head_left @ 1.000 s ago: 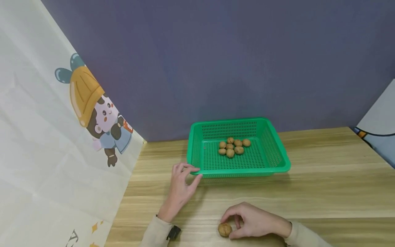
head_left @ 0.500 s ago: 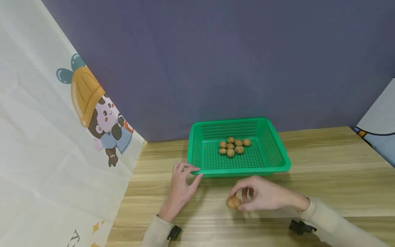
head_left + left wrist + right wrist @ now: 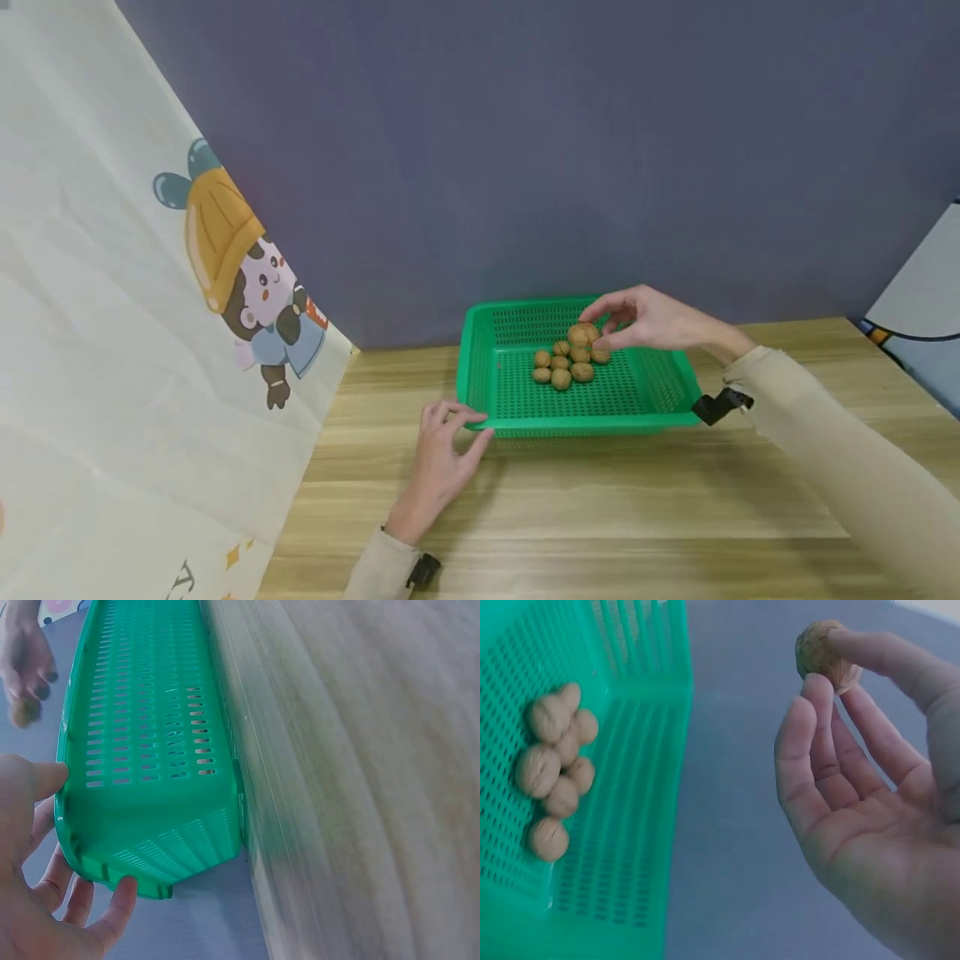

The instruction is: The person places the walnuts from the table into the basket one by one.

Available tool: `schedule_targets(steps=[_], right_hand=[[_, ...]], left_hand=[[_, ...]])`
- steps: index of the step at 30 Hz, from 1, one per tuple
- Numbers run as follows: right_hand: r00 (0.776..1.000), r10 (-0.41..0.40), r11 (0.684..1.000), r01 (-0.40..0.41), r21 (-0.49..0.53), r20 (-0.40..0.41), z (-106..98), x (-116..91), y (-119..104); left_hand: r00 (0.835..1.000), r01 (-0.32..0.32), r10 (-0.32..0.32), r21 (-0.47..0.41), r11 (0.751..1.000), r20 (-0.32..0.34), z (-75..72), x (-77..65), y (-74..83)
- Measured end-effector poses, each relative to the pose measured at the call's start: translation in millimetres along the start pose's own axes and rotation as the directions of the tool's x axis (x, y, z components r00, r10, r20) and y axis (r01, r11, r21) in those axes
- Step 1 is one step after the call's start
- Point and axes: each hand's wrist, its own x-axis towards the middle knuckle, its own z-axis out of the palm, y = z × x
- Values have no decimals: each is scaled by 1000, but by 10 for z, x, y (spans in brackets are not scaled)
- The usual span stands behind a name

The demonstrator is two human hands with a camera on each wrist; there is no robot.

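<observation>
My right hand (image 3: 648, 318) pinches a walnut (image 3: 581, 335) between thumb and fingertips, held over the back part of a green perforated basket (image 3: 585, 423). Below it, several walnuts (image 3: 560, 379) lie grouped on the basket floor. In the right wrist view the same pinched walnut (image 3: 811, 654) sits at the fingertips, raised above the basket wall. My left hand (image 3: 438, 467) holds the basket's near left corner, thumb and fingers at the rim. The left wrist view shows the left thumb on the rim (image 3: 63, 817) and the other fingers curled round the corner.
The basket stands on a light wooden table (image 3: 570, 517), close to a dark blue-grey panel (image 3: 525, 167) behind. A white sheet (image 3: 90, 333) with a cartoon figure hangs at the left. Black straps with small devices (image 3: 423, 571) sit on the wrists.
My right hand has lifted the walnut from the table near the front and carried it forward, over the basket. The left hand has stayed at the basket corner.
</observation>
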Motion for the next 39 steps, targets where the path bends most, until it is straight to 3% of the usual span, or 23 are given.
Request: schedule_targets(steps=[5, 9, 15, 19, 22, 31, 39], right_hand=[[993, 99, 993, -103, 52, 65, -31, 283, 302], [981, 139, 990, -141, 12, 133, -2, 457, 550], [961, 211, 976, -196, -93, 180, 33, 547, 856], [950, 235, 970, -217, -106, 205, 56, 560, 998], [945, 250, 968, -236, -89, 213, 89, 573, 1067], [925, 312, 946, -280, -164, 219, 163, 592, 1104], [932, 302, 944, -263, -200, 201, 174, 581, 1103]], left_hand=[[1000, -7, 7, 0, 1000, -8, 11, -6, 10], [1000, -11, 11, -3, 1000, -18, 23, 1, 16], [1000, -20, 20, 1, 1000, -24, 53, 8, 17], [999, -26, 26, 5, 1000, -32, 65, 15, 14], [999, -25, 25, 5, 1000, -34, 71, 15, 10], [999, -23, 23, 4, 1000, -36, 78, 23, 13], [999, -21, 21, -1, 1000, -33, 74, 22, 19]])
